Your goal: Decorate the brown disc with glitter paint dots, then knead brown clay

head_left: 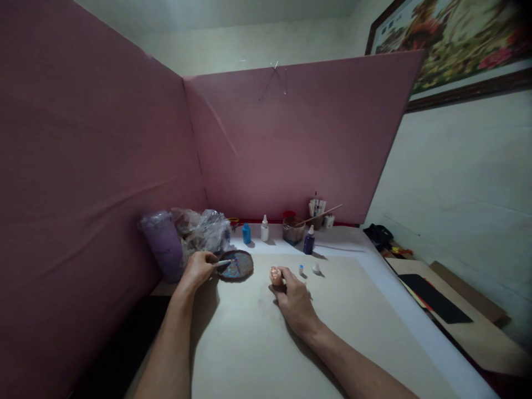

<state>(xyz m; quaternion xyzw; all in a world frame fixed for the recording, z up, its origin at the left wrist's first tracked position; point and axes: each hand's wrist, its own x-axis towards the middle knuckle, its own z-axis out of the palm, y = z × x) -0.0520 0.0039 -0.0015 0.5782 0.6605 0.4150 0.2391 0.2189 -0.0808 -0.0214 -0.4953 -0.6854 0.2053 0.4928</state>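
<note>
My left hand (198, 269) is closed around a slim pale paintbrush (221, 263). The brush points right, its tip over a round dark palette (250, 268) smeared with blue paint; whether it touches the paint I cannot tell. Between the thumb and fingers of my right hand (296, 302) is a small, rounded, copper-orange object (275, 275), held just above the paper sheet or resting on it. Its exact kind is too small to make out. Just right of that hand lie a small blue-and-white cap (301, 270) and a white nozzle cap (316, 269).
Behind the palette stand a blue bottle (246, 234), a white bottle (265, 230) and a dark purple bottle (308, 242). A water tub (293, 231) holds a long brush. Crumpled clear plastic (205, 230) and a purple container (164, 244) are at left. Pink panels (291, 144) enclose the table.
</note>
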